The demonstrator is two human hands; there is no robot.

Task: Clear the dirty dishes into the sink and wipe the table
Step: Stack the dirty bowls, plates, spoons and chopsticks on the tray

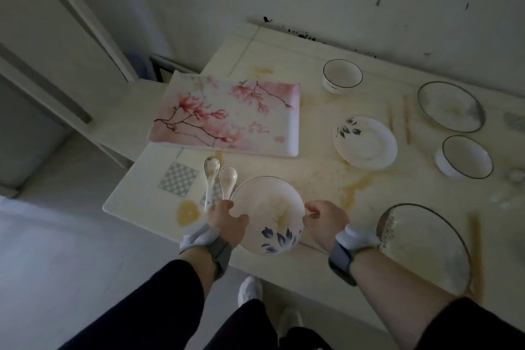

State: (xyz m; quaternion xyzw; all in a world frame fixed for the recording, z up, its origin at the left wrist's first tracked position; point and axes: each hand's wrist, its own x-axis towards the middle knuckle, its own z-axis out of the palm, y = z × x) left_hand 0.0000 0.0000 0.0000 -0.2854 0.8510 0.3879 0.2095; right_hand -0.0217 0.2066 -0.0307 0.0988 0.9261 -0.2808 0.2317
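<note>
Both hands are on the near plate (267,207), the white one with blue leaves, at the front edge of the stained surface (318,179). The left hand (227,221) curls its fingers (224,203) over the plate's left rim with the thumb lying inside; the right hand (324,220) pinches the right rim between curled fingers (311,209) and thumb. Just beyond the left fingers lie two white spoons (220,179), side by side, handles toward the hand. Farther past them sits a pink flowered tray (227,113). Out beyond the right fingers are a second leaf-patterned plate (366,142), a small white bowl (342,75), a dark-rimmed bowl (466,156) and chopsticks (406,119)
</note>
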